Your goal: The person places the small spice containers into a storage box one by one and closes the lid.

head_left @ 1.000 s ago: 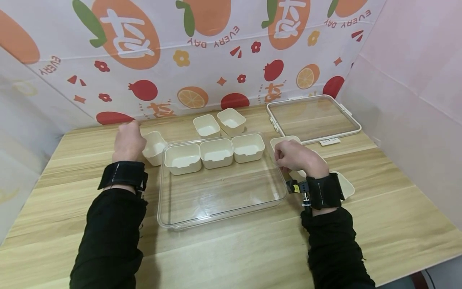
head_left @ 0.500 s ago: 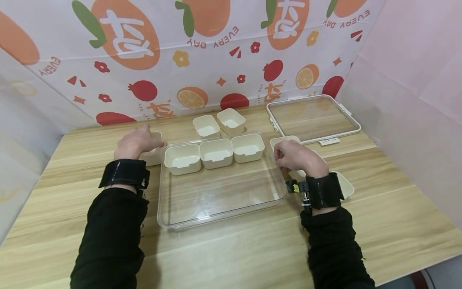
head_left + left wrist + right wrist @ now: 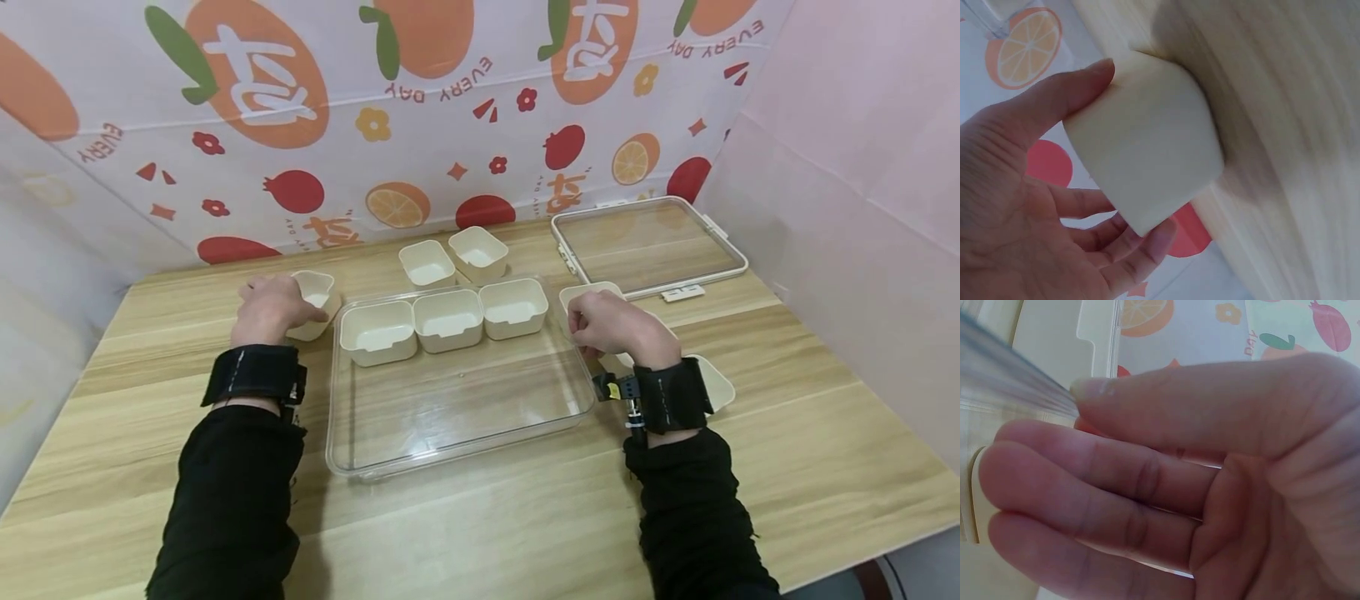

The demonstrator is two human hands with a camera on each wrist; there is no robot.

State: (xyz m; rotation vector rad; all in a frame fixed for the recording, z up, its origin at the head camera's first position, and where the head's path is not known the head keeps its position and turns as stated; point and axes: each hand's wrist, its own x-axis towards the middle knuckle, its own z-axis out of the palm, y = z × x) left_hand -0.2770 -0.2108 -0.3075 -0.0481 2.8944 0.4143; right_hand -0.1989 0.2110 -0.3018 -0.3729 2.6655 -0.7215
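Observation:
My left hand (image 3: 268, 310) grips a small cream plastic bin (image 3: 317, 290) beyond the left back corner of a clear box. In the left wrist view, the thumb lies on one side of this bin (image 3: 1147, 144) and the fingertips on the opposite side, close over the wooden table. The shallow clear plastic box (image 3: 457, 404) holds three similar cream bins (image 3: 447, 321) in a row along its back. At its right side, my right hand (image 3: 611, 327) pinches the clear wall (image 3: 1019, 372) between thumb and index finger; the other fingers are loosely bent.
Two loose cream bins (image 3: 427, 262) stand behind the box. More cream bins (image 3: 716, 385) sit to its right, partly hidden by the right hand and wrist. A clear lid with a white frame (image 3: 652, 246) lies at the back right. A fruit-print sheet (image 3: 442, 133) backs the table.
My left hand, curled beside the left bin, has opened, reached over it and come down to grip its sides. The right hand has stayed at the box's edge.

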